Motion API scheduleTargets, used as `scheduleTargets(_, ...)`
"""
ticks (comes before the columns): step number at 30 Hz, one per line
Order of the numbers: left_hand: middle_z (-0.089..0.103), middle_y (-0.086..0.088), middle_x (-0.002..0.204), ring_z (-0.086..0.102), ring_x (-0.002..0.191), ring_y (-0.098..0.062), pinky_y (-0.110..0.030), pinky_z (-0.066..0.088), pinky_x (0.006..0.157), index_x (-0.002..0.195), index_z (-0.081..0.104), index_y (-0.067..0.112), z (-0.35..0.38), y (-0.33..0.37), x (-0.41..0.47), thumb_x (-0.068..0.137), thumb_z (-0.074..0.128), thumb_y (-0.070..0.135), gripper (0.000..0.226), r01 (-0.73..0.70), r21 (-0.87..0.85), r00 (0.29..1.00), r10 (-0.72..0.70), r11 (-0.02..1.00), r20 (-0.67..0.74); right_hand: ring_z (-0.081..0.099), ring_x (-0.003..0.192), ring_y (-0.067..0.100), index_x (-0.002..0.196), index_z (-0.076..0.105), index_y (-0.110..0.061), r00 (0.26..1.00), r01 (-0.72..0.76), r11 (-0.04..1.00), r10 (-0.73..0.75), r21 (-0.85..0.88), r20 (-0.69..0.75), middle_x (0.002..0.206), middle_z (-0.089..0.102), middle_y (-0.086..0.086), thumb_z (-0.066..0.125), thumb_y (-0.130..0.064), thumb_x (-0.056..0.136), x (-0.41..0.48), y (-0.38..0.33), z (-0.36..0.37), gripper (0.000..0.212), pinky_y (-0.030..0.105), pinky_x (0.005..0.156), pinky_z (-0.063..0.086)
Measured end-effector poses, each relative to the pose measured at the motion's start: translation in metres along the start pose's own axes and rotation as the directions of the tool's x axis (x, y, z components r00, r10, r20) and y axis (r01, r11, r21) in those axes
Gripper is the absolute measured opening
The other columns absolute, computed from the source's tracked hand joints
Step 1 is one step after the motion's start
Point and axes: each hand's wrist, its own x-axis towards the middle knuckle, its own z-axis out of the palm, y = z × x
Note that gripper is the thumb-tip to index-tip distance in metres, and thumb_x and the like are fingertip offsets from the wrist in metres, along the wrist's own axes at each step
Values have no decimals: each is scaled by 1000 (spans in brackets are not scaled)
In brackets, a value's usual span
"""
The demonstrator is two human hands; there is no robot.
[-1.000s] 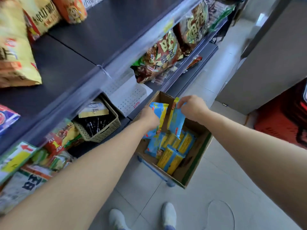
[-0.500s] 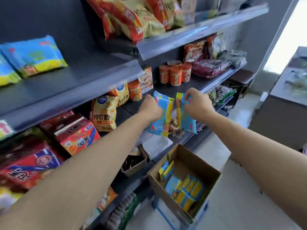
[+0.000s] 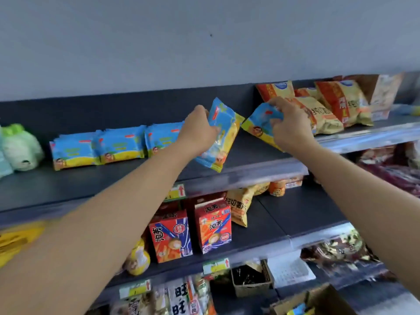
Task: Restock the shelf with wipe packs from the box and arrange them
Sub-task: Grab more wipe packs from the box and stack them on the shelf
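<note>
Gripping glossy, probably plastic left pack (image 3: 225, 133): left hand (image 3: 197, 133); right hand (image 3: 291, 126) grips right pack (image 3: 259, 126).

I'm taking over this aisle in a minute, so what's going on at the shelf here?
A person is restocking. The left hand grips a blue-and-yellow soft plastic wipe pack, tilted over the dark grey top shelf; the right hand holds a second wipe pack beside it. Both are in hand, not set down. A row of matching packs stands on that shelf to the left. The brown cardboard box sits low at the right.
</note>
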Motion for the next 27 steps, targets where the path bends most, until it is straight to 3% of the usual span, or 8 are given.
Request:
scheduleTargets(3, 57, -6, 104, 56, 88, -23, -27, 44, 58, 104, 52, 13, -45, -37, 12, 85, 63, 15, 21, 6, 74, 1000, -4, 997, -31, 51, 104, 35, 123, 51, -23, 994, 86, 996, -84, -29, 72, 121, 55, 12, 43, 1, 87, 11, -35, 37, 44, 43, 97, 32)
scheduleTargets(7, 64, -9, 108, 61, 97, -27, -36, 47, 78, 108, 59, 8, -99, -87, 21, 82, 65, 9, 26, 50, 154, 996, -37, 987, -83, 52, 110, 30, 123, 52, -30, 969, 205, 978, -198, -36, 151, 122, 54, 9, 43, -3, 89, 22, -84, 90, 45, 38, 96, 27)
scheduleTargets(10, 64, -7, 111, 59, 93, -22, -29, 42, 75, 108, 62, 11, -140, -128, 28, 82, 66, 7, 27, 88, 233, 991, -62, 969, -114, 51, 109, 26, 121, 55, -32, 934, 290, 957, -282, -1, 219, 118, 53, 6, 42, -5, 90, 31, -123, 131, 44, 37, 97, 25)
scheduleTargets(15, 64, -7, 116, 61, 105, -24, -34, 47, 88, 112, 64, 12, -197, -194, 37, 81, 66, 5, 31, 189, 340, 977, -141, 921, -161, 50, 113, 24, 122, 56, -33, 876, 377, 926, -365, 24, 314, 118, 55, 5, 39, -4, 92, 37, -180, 195, 45, 36, 95, 25)
scheduleTargets(20, 64, -9, 117, 59, 101, -21, -30, 46, 86, 112, 66, 11, -221, -253, 48, 81, 67, 2, 32, 225, 409, 974, -203, 884, -97, 47, 122, 22, 128, 52, -31, 814, 392, 918, -379, 66, 441, 133, 55, -2, 40, -3, 93, 36, -218, 253, 46, 36, 101, 23)
scheduleTargets(23, 58, -9, 128, 55, 117, -24, -32, 44, 96, 121, 62, 12, -226, -281, 57, 82, 67, 4, 40, 218, 479, 972, -231, 850, -33, 52, 115, 25, 123, 50, -22, 797, 388, 919, -369, 63, 478, 124, 60, 3, 45, -5, 93, 37, -230, 281, 35, 36, 99, 26)
scheduleTargets(27, 58, -7, 130, 53, 121, -23, -34, 43, 102, 124, 61, 11, -226, -307, 67, 82, 66, 3, 43, 193, 493, 972, -235, 849, 25, 53, 104, 28, 115, 51, -16, 777, 390, 920, -349, 35, 523, 117, 61, 6, 48, -6, 92, 39, -240, 307, 25, 35, 98, 27)
